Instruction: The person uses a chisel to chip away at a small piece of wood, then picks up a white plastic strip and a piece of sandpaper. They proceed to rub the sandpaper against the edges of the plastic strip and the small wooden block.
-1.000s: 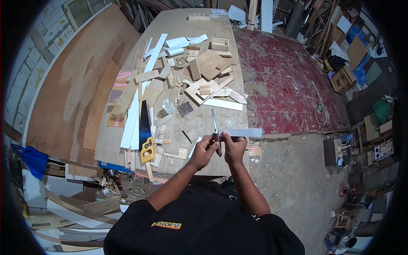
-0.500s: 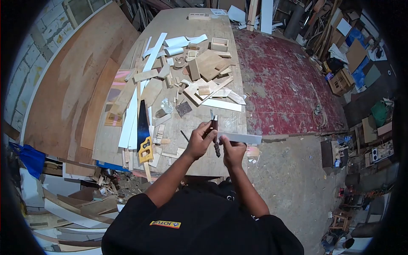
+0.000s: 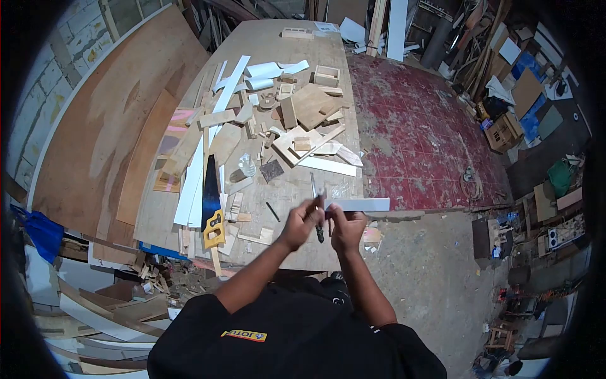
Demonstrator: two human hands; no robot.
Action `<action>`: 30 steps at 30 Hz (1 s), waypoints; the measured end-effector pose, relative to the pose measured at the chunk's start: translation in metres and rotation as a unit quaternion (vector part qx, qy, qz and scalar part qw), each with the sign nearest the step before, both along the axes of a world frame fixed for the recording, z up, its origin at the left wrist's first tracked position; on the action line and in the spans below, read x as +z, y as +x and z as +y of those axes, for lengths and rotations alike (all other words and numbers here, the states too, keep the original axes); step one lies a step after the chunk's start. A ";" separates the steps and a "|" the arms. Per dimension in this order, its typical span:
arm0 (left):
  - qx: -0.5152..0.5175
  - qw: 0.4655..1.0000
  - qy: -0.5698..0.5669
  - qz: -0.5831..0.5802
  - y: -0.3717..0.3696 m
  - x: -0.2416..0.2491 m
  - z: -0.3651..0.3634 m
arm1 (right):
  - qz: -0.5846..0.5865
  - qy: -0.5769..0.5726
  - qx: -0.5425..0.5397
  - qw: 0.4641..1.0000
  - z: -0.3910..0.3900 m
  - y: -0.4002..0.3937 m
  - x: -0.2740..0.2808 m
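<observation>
My left hand (image 3: 301, 227) is closed around a slim brown tool with a shiny metal end (image 3: 321, 198), smeared by motion. My right hand (image 3: 347, 230) pinches a short white strip (image 3: 366, 204) near its left end, thumb on top. The strip points right, past the table edge, and its left end meets the brown tool at my left fingers. Beneath my hands lies what looks like a screwdriver, its thin metal shaft (image 3: 313, 182) pointing away and its dark handle (image 3: 320, 234) partly hidden. A short black stick, perhaps a pen (image 3: 273, 211), rests left of my left hand.
A yellow-handled handsaw (image 3: 213, 202) lies on long white strips at the table's left. Wood offcuts, a wooden board (image 3: 314, 103), a small open box (image 3: 326, 76) and a clear cup (image 3: 247, 167) crowd the wooden table (image 3: 287, 252). Large panels (image 3: 95, 126) lean at left.
My left hand has shifted slightly right and down, and the brown tool is now blurred. The black stick shows more fully. The view has tipped slightly; my right hand still holds the white strip.
</observation>
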State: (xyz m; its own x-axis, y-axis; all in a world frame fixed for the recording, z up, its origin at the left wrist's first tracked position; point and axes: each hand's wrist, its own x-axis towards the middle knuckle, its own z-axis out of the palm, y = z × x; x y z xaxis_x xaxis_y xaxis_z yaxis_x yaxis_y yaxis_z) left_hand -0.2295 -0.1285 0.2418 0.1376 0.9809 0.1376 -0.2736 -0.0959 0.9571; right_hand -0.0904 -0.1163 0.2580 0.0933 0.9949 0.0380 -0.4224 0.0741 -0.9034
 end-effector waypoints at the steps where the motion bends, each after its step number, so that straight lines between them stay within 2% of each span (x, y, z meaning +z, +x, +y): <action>1: 0.036 0.996 0.050 0.065 0.009 0.006 -0.008 | -0.020 -0.002 -0.001 1.000 0.006 0.002 0.009; 2: 0.023 0.998 0.034 0.054 0.009 0.011 -0.011 | -0.064 -0.012 -0.018 0.998 0.009 0.003 0.017; 5: -0.005 1.000 -0.009 -0.020 -0.003 0.004 0.000 | -0.040 -0.005 -0.028 0.999 0.001 -0.006 0.012; 6: 0.022 0.997 -0.015 -0.068 -0.004 0.010 0.006 | -0.061 -0.035 -0.016 0.997 -0.006 -0.009 0.009; 7: 0.032 0.997 -0.019 -0.065 -0.008 0.011 0.009 | -0.037 0.002 -0.030 0.999 -0.011 -0.016 0.007; 9: 0.018 0.998 -0.043 -0.047 -0.005 0.011 0.002 | 0.002 -0.008 -0.008 1.000 -0.007 -0.012 0.002; 10: 0.021 1.000 -0.009 -0.001 -0.001 0.003 -0.003 | 0.002 -0.007 -0.007 1.000 -0.003 -0.009 0.003; 11: 0.023 0.998 0.025 0.047 0.004 -0.004 -0.007 | -0.034 -0.007 -0.024 0.999 0.006 -0.005 0.006; 12: -0.033 0.999 -0.026 -0.009 0.007 -0.003 -0.013 | -0.070 -0.007 -0.042 0.997 0.014 -0.002 0.009; 13: -0.003 0.996 0.026 0.087 0.010 0.003 -0.019 | -0.070 -0.008 -0.044 0.997 0.020 -0.002 0.011; 15: 0.007 0.996 0.029 0.080 0.007 0.010 -0.020 | 0.042 -0.028 -0.031 0.998 0.031 -0.001 0.015; 18: 0.034 0.999 0.026 0.019 -0.011 0.011 -0.007 | 0.117 -0.059 -0.020 0.991 0.032 0.001 0.014; 25: 0.075 0.996 -0.007 -0.049 -0.023 0.023 -0.002 | 0.163 -0.130 0.011 0.978 0.020 -0.002 0.014; 27: 0.077 0.992 -0.032 -0.094 -0.022 0.026 -0.003 | 0.316 -0.161 0.101 0.930 0.021 0.000 0.010; 30: 0.074 0.990 -0.042 -0.111 -0.019 0.031 -0.006 | 0.348 -0.211 0.135 0.903 0.018 -0.001 0.009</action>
State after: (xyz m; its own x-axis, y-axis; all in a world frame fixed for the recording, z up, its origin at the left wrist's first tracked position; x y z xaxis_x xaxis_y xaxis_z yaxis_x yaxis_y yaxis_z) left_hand -0.2483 -0.1343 0.2731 -0.0325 0.9973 0.0657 -0.4672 -0.0733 0.8811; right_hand -0.0912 -0.0981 0.2673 -0.3005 0.8967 -0.3249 -0.8499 -0.4064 -0.3355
